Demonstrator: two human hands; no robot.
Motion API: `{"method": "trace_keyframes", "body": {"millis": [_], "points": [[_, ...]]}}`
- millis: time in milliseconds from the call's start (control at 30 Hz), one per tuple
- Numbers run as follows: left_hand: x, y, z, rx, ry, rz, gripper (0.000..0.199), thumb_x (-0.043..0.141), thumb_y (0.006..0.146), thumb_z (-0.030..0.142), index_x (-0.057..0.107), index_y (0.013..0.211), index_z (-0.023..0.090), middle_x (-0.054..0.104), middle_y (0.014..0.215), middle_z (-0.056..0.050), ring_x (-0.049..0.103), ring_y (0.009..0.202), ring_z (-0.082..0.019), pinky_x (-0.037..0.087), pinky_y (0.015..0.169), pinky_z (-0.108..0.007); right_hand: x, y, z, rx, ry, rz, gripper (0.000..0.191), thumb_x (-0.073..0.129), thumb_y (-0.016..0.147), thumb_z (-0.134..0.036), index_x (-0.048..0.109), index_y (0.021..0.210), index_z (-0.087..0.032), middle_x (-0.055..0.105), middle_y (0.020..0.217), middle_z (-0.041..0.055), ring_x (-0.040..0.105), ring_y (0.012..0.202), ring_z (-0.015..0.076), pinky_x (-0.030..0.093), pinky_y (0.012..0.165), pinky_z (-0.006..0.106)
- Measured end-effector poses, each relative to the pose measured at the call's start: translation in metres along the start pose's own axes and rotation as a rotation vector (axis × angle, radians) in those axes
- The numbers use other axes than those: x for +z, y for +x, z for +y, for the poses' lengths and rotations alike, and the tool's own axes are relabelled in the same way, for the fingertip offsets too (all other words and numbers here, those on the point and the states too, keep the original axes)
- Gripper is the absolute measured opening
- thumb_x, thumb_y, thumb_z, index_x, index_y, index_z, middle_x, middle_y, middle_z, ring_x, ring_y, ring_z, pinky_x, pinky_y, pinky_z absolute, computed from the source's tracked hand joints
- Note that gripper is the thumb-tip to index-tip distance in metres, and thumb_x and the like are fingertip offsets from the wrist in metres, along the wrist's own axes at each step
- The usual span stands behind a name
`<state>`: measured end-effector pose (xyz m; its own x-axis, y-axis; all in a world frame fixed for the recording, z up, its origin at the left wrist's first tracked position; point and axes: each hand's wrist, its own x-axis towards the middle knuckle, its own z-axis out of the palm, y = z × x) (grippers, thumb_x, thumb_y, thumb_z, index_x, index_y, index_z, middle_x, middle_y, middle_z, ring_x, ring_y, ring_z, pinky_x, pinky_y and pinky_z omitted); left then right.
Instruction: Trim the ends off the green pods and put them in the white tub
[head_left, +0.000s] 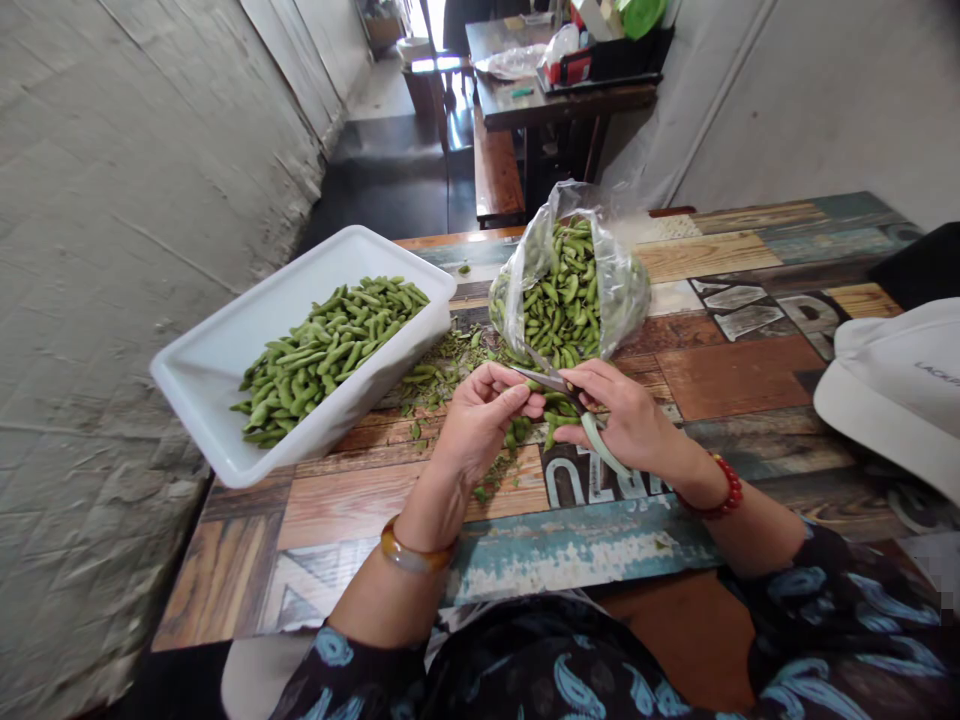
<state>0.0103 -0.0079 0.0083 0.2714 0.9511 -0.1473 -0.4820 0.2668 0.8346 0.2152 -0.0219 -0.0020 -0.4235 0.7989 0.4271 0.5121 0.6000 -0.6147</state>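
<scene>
My left hand [491, 405] pinches a green soybean pod [534, 384], mostly covered by the fingers, above the table. In my right hand [619, 410] is a pair of scissors [556, 381] with pale green handles, its blades parted around the pod's end. Loose pods [559, 412] lie under the hands. Just beyond them stands a clear plastic bag [514, 290], its mouth facing me, full of soybean pods [566, 290]. To the left a white plastic tub [210, 350] holds a heap of pods [330, 350].
Snipped bits of pod [457, 360] are scattered between tub and bag on the patterned wooden table [360, 505]. A white cap [900, 380] rests at the right edge. Further back, another table [517, 100] bears a black box and plastic bags. A rough wall [112, 200] runs along the left.
</scene>
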Motion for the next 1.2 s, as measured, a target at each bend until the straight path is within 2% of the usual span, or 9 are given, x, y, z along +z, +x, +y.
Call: {"method": "trace_keyframes", "body": {"millis": [200,400,533,700,767,833,1000,1100,1200], "points": [[0.002,0.0,0.004,0.044,0.008,0.038,0.029,0.087,0.064,0.022,0.061,0.073,0.013,0.066,0.065,0.003,0.062,0.054,-0.007,0.05,0.056,-0.016,-0.001,-0.001,0.002,-0.018,-0.023,-0.012,0.048,0.072,0.086,-0.039,0.058,0.128,-0.02,0.064,0.101,0.0077,0.056,0.069,0.0162,0.054,0.066,0.032],[-0.001,0.003,0.004,0.06,-0.023,0.067,0.032,0.089,0.062,0.025,0.063,0.077,0.014,0.066,0.073,0.002,0.059,0.054,-0.005,0.049,0.053,-0.016,-0.001,-0.001,0.003,-0.061,-0.063,-0.01,0.045,0.069,0.089,-0.041,0.059,0.128,-0.02,0.067,0.101,0.0086,0.065,0.089,0.022,0.056,0.079,0.034],[-0.008,0.006,0.011,0.054,-0.103,0.09,0.028,0.082,0.072,0.031,0.058,0.078,0.017,0.059,0.067,0.003,0.054,0.054,-0.005,0.047,0.05,-0.015,-0.003,-0.001,0.004,-0.025,-0.094,0.068,0.044,0.069,0.088,-0.041,0.061,0.126,-0.02,0.069,0.099,0.0079,0.067,0.089,0.0224,0.057,0.082,0.036],[-0.015,0.007,0.023,-0.048,-0.174,0.114,0.033,0.073,0.08,0.035,0.048,0.07,0.017,0.052,0.069,0.003,0.054,0.06,-0.007,0.05,0.055,-0.018,-0.007,0.0,0.007,0.072,-0.11,0.128,0.042,0.07,0.088,-0.039,0.064,0.124,-0.018,0.072,0.096,0.0085,0.068,0.089,0.024,0.057,0.084,0.04],[-0.018,0.007,0.024,-0.044,-0.069,0.121,0.03,0.075,0.078,0.036,0.051,0.073,0.018,0.049,0.066,0.005,0.044,0.05,-0.004,0.038,0.044,-0.015,-0.009,0.001,0.007,0.086,-0.111,0.12,0.042,0.07,0.087,-0.039,0.065,0.124,-0.019,0.072,0.096,0.0088,0.069,0.09,0.0249,0.057,0.085,0.041],[-0.022,0.008,0.022,0.033,0.182,0.096,0.023,0.076,0.077,0.034,0.059,0.078,0.018,0.045,0.061,0.006,0.033,0.046,-0.004,0.027,0.04,-0.016,-0.009,0.001,0.006,0.084,-0.109,0.104,0.041,0.071,0.087,-0.038,0.065,0.124,-0.02,0.073,0.097,0.0089,0.069,0.09,0.0252,0.058,0.086,0.042],[-0.033,0.011,0.01,0.323,1.037,-0.02,0.007,0.076,0.07,0.015,0.073,0.075,0.019,0.051,0.065,0.002,0.044,0.06,-0.011,0.037,0.058,-0.024,-0.009,0.001,0.005,0.073,-0.103,0.099,0.04,0.071,0.087,-0.038,0.065,0.123,-0.021,0.072,0.097,0.008,0.069,0.091,0.0244,0.058,0.085,0.041],[-0.034,0.013,0.005,0.323,1.263,-0.083,0.013,0.074,0.07,0.01,0.074,0.079,0.02,0.051,0.07,0.001,0.047,0.064,-0.013,0.038,0.065,-0.026,-0.008,0.001,0.006,0.07,-0.084,0.112,0.039,0.07,0.088,-0.038,0.065,0.122,-0.02,0.072,0.097,0.0079,0.069,0.09,0.0237,0.057,0.084,0.04],[-0.032,0.013,0.005,0.323,1.3,-0.104,0.011,0.072,0.071,0.008,0.072,0.075,0.018,0.052,0.073,0.0,0.047,0.067,-0.013,0.036,0.064,-0.026,-0.007,0.0,0.007,0.052,-0.074,0.12,0.04,0.07,0.088,-0.038,0.064,0.123,-0.02,0.071,0.098,0.0079,0.068,0.089,0.0232,0.057,0.084,0.039]]}}
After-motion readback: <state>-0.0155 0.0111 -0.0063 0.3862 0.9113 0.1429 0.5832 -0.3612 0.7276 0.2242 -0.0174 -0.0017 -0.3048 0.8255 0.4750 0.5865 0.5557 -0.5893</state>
